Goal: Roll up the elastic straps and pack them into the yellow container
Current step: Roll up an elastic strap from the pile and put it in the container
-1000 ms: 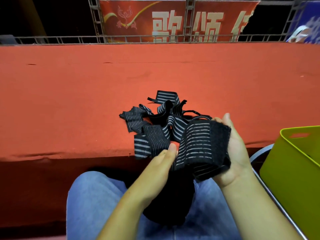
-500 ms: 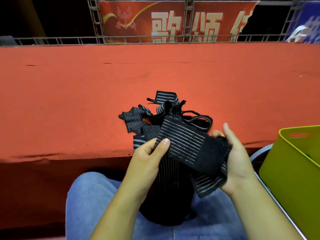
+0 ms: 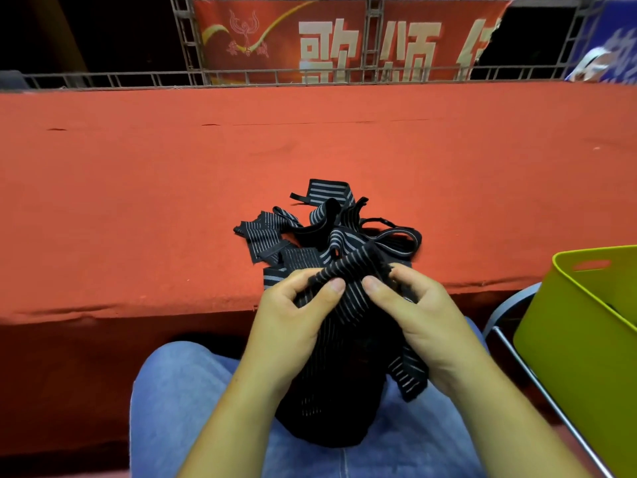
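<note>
Through the head camera we are looking down over a lap in blue jeans [image 3: 179,401] toward a red-covered worktop [image 3: 138,201], and both hands are meeting just in front of its near edge. The left hand [image 3: 293,315] is pinching one elastic strap [image 3: 351,267], thumb on the near face and curled fingers behind it. The right hand [image 3: 413,312] is gripping the same strap just beside it, its thumb tip close to the left thumb and its other fingers bending over the top edge. Between the two thumbs we are seeing black fabric with thin pale stripes, and the upper end is bunching into a fold or the start of a roll; we cannot tell which. The rest of this strap is hanging down between the knees as a dark mass, with one striped tail showing under the right wrist. Behind the hands a loose pile of straps [image 3: 310,222] is lying tangled on the worktop, close to its near edge. The yellow container [image 3: 565,346] is standing at the right edge of the view, near the right forearm but apart from it, with a slot handle in its far wall. A grey metal frame [image 3: 527,370] is showing just beside it. Along the worktop's far side a metal railing [image 3: 138,79] is running, and a red banner [image 3: 310,39] with pale characters is hanging behind it.
</note>
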### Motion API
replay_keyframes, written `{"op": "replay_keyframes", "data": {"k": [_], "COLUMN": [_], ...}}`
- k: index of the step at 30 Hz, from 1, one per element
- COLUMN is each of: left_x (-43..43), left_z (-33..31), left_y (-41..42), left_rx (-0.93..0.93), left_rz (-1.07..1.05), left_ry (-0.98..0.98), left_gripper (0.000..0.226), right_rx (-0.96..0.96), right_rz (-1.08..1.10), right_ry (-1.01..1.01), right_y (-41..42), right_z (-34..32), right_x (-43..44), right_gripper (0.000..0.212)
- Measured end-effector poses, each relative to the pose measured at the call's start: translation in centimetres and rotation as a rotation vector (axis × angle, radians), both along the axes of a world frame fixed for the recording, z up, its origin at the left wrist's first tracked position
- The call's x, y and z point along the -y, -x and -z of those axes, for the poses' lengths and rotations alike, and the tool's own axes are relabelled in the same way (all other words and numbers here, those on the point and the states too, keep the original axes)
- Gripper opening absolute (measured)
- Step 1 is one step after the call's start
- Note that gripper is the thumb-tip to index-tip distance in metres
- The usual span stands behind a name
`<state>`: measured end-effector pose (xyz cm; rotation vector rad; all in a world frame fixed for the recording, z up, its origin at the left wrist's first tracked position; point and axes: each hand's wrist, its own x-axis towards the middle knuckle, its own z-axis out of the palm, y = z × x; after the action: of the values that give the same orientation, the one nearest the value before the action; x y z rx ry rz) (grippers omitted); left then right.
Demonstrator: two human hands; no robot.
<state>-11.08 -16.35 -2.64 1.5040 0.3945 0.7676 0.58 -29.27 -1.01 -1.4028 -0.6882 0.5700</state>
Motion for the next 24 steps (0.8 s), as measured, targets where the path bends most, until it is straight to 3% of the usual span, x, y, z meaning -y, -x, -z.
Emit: {"op": "replay_keyframes", "data": {"k": [3, 8, 13, 16, 22, 24], "left_x": [0.1, 0.3, 0.2, 0.3, 0.3, 0.3], "left_z": [-0.2, -0.4, -0.2, 0.2, 0.4, 0.3], "left_y": [0.2, 0.1, -0.1, -0.1, -0.3, -0.4], "left_rx": [0.012, -0.031, -0.083, -0.084, -0.045, -0.034], "left_rz": [0.033, 0.041, 0.06, 0.056, -0.069, -0.114], "left_ry": [-0.05, 0.013, -0.152, -0.193, -0.274, -0.284], "left_gripper": [0.016, 0.056, 0.012, 0.008, 0.011, 0.01], "right_rx": [0.073, 0.147, 0.178, 0.204, 0.18, 0.169], "right_rz": [0.056, 0.039, 0.019, 0.072, 0.1, 0.11], "right_ry": [0.022, -0.039, -0.086, -0.077, -0.066, -0.049], "right_y": [-0.5, -0.5, -0.1, 0.1, 0.2, 0.1], "right_z": [0.4, 0.4, 0.9, 1.3, 1.8, 1.9], "right_x": [0.1, 0.1, 0.0, -0.4, -0.8, -1.0], "right_gripper": [0.029, 0.011, 0.01, 0.026, 0.006, 0.012]}}
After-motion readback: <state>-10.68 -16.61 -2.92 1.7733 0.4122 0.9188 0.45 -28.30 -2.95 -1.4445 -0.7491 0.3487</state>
